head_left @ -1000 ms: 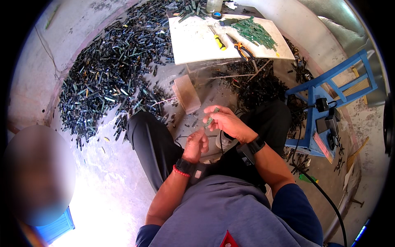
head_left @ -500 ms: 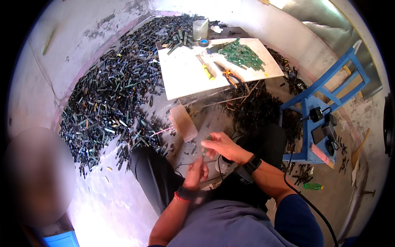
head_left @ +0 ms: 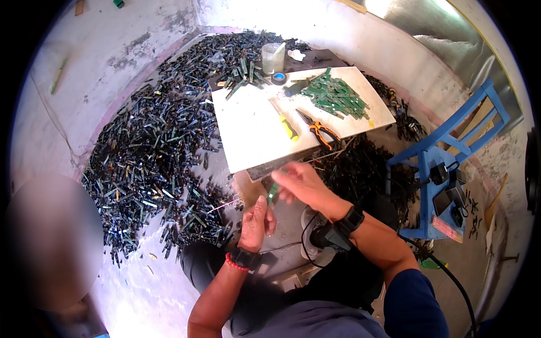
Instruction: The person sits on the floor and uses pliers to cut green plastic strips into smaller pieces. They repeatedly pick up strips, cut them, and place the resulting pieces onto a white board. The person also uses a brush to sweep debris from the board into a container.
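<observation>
pale walls (head_left: 129, 50) around a littered floor (head_left: 152, 293); clock positions read from mid-view unless noted. item: dark strips (head_left: 152, 163), large heap, on the floor, nine to ten o'clock. item: table (head_left: 313, 61), one o'clock, dark-topped, carrying a white board (head_left: 242, 132).

on the board, clocked from its middle: pile of green strips (head_left: 340, 98), two o'clock; orange-and-black pliers (head_left: 324, 134), five o'clock; tool with yellow handle (head_left: 289, 129), between seven and eight. beyond them, at eleven: blue-centred tape roll (head_left: 279, 78) and translucent cup (head_left: 272, 59).

item: single green strip (head_left: 273, 193), tilted, near mid-view, between the person's hands. right hand (head_left: 304, 188), at the strip's three o'clock: fingers curled, pinching its upper end. left hand (head_left: 256, 226), at seven o'clock: half curled, thumb beside the lower end; whether it grips cannot be told.

item: blue chair (head_left: 426, 191), three o'clock, bearing black devices (head_left: 455, 192).
</observation>
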Action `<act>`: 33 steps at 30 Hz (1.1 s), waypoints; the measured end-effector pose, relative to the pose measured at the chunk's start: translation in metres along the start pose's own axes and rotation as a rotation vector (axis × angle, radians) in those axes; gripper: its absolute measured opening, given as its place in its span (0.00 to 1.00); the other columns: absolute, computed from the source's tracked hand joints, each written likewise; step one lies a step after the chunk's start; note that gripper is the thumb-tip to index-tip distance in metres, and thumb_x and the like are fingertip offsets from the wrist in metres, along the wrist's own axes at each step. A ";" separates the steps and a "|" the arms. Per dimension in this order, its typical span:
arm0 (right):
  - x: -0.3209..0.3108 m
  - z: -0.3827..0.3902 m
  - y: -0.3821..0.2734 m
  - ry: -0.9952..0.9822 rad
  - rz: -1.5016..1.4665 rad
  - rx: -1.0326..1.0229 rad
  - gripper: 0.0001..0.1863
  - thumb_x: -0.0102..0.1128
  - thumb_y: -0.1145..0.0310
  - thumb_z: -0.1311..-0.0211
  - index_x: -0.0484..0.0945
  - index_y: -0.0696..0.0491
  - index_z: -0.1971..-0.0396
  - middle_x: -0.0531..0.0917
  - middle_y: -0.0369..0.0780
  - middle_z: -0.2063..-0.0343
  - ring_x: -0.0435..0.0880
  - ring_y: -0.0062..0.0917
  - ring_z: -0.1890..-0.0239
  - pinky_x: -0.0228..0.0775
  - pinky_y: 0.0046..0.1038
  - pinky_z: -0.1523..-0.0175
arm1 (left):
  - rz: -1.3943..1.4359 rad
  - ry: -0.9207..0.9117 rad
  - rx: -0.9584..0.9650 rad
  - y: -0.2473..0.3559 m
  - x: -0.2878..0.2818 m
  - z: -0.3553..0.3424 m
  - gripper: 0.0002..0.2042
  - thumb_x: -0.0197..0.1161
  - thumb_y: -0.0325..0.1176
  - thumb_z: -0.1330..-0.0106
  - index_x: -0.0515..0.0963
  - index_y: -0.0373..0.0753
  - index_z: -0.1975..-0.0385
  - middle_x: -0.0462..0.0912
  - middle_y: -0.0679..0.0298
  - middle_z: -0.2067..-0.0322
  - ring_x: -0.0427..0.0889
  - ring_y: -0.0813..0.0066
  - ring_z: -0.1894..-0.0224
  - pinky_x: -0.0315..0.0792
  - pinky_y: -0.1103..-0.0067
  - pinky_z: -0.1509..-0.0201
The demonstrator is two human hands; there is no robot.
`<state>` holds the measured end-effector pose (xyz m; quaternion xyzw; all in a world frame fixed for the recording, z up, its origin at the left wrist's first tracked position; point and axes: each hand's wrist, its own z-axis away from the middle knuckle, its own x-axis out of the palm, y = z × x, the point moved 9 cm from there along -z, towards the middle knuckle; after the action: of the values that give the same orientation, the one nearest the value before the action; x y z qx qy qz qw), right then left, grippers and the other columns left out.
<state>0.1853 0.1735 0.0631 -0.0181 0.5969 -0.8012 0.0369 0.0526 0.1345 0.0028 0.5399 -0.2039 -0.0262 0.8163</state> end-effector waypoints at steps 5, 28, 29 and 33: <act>-0.076 -0.059 -0.055 0.365 0.213 -0.349 0.14 0.56 0.60 0.40 0.74 0.57 0.67 0.77 0.36 0.80 0.75 0.17 0.80 0.68 0.21 0.75 | 0.052 0.005 0.081 0.019 -0.007 -0.036 0.25 0.40 0.55 0.30 0.62 0.43 0.85 0.64 0.67 0.91 0.61 0.80 0.90 0.55 0.83 0.86; -0.160 -0.254 -0.199 0.734 0.843 -0.544 0.15 0.57 0.57 0.46 0.81 0.54 0.66 0.83 0.46 0.72 0.82 0.40 0.66 0.72 0.34 0.56 | 0.012 0.023 -0.085 0.020 -0.037 -0.053 0.27 0.42 0.58 0.32 0.66 0.40 0.83 0.68 0.65 0.89 0.64 0.80 0.87 0.57 0.84 0.83; -0.156 -0.245 -0.206 0.780 0.884 -0.589 0.14 0.57 0.59 0.46 0.82 0.53 0.69 0.83 0.46 0.74 0.82 0.40 0.67 0.72 0.34 0.57 | 0.027 0.021 -0.081 0.020 -0.036 -0.053 0.27 0.42 0.58 0.32 0.66 0.40 0.83 0.68 0.65 0.89 0.64 0.80 0.87 0.57 0.84 0.83; -0.149 -0.196 -0.217 0.950 0.994 -0.676 0.11 0.58 0.63 0.50 0.80 0.56 0.73 0.83 0.46 0.75 0.82 0.37 0.72 0.73 0.33 0.61 | 0.050 0.008 -0.073 0.021 -0.032 -0.055 0.27 0.42 0.57 0.32 0.66 0.40 0.83 0.68 0.66 0.88 0.64 0.81 0.87 0.58 0.84 0.83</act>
<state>0.3109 0.4343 0.2169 0.5884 0.6994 -0.3860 0.1249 0.0393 0.1993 -0.0064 0.5045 -0.2129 -0.0112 0.8367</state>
